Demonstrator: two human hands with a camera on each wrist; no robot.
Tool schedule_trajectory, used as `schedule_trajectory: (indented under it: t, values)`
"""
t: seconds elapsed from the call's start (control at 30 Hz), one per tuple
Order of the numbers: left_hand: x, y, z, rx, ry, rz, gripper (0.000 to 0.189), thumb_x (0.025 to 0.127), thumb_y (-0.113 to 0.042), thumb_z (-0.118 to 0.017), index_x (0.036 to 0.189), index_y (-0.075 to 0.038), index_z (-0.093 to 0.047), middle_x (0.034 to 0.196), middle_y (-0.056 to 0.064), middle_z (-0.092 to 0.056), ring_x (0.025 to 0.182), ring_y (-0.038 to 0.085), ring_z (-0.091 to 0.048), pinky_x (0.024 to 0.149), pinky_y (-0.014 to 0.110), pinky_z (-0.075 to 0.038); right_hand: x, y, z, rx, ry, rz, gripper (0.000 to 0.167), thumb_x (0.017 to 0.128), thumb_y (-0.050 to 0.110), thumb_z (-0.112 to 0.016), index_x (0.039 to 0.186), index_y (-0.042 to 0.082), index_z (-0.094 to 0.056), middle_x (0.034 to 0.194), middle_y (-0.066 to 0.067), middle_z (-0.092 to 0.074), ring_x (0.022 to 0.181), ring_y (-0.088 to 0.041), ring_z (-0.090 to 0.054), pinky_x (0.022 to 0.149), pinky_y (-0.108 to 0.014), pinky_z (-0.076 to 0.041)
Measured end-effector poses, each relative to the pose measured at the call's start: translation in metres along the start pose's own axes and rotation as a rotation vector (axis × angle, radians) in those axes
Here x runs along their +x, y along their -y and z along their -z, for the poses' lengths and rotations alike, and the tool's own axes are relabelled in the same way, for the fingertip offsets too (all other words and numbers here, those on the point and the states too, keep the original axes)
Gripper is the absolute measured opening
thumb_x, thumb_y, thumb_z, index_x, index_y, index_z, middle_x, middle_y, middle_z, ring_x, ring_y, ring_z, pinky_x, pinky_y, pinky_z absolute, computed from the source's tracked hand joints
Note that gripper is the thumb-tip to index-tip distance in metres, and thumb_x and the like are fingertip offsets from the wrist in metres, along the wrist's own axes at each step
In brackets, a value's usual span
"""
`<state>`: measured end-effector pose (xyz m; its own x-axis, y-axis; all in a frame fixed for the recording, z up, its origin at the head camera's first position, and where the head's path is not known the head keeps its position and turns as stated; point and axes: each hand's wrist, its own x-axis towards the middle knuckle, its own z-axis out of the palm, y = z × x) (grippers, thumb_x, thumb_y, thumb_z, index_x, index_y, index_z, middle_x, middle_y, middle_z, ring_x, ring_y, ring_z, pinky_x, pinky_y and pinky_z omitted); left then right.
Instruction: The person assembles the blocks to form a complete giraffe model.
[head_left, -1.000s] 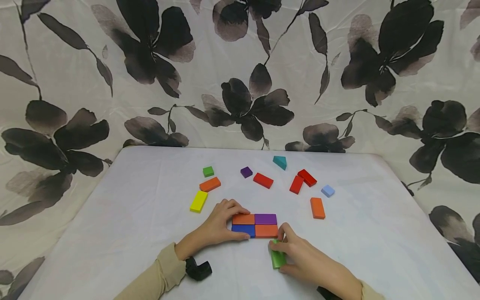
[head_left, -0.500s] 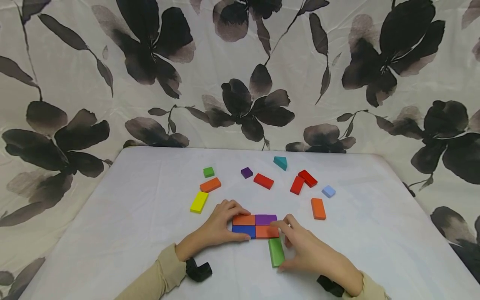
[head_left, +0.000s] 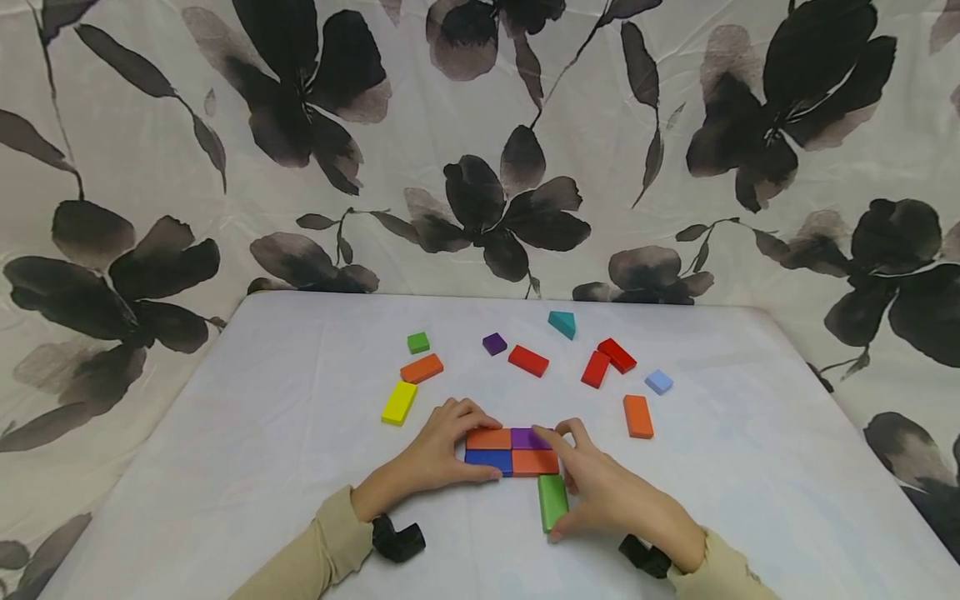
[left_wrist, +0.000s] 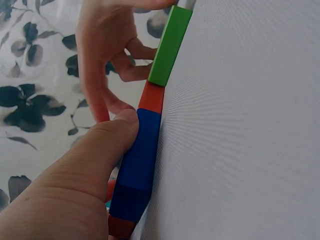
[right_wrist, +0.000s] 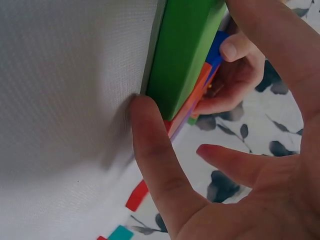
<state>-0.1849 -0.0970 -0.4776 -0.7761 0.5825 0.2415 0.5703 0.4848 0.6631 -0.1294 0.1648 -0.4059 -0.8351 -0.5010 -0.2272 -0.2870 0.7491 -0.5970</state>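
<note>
Four-sided blocks lie flush as a rectangle: an orange block and a purple block behind, a blue block and a second orange block in front. My left hand holds the rectangle's left end, thumb on the blue block's front face, fingers behind the orange one. A green block points toward me from the front right corner. My right hand spans it, thumb at its near end, another finger at its far corner. The right index finger reaches over the purple block.
Loose blocks lie in an arc behind: yellow, orange, small green, dark purple, several red ones, a teal triangle, light blue and orange. Floral cloth hangs behind the white table.
My right hand loosened from around the green block and its index finger moved away from me over the purple block. The green block straightened slightly. My left hand stayed put.
</note>
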Motion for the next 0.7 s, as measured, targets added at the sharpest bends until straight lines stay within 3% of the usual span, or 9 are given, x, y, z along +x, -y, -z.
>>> schedule_trajectory:
  t: [0.7]
  values:
    - [0.0016, -0.0004, 0.0003, 0.001, -0.003, -0.003, 0.052, 0.076, -0.045, -0.084, 0.121, -0.025, -0.066, 0.111, -0.009, -0.053, 0.105, 0.012, -0.042, 0.089, 0.038, -0.037, 0.0014, -0.0021, -0.0011, 0.025, 0.004, -0.001, 0.111, 0.064, 0.029, -0.095, 0.155, 0.019, -0.031, 0.142, -0.01, -0.027, 0.08, -0.015, -0.053, 0.063, -0.022, -0.05]
